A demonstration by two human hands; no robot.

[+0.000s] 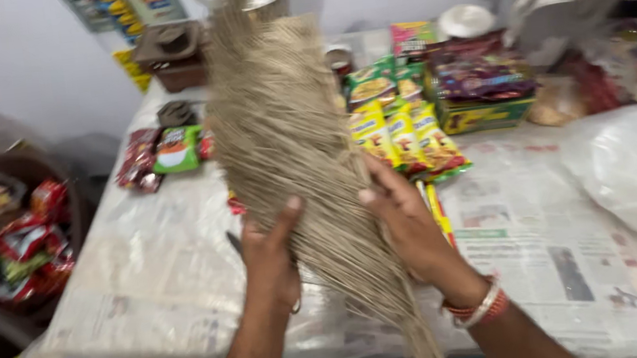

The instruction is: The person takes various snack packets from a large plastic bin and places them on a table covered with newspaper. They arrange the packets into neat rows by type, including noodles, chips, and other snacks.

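Left hand (270, 256) clamps the near side of the broom bundle (282, 143), thumb up on the fibres, fingers wrapped behind; right hand (408, 225) grips the opposite side the same way, so I read both as closed on it. Bundle is held upright approx. mid-frame, above the table (148, 294): dry tan stick fibres, thin and stiff, fanned wide at top, narrowing to a tail near my wrists. Right wrist carries red and white bangles (477, 306). Table is covered w/ newspaper; yellow snack packets (406, 137) just right of the bundle, a green packet (177, 149) to the left. Plain white wall behind.
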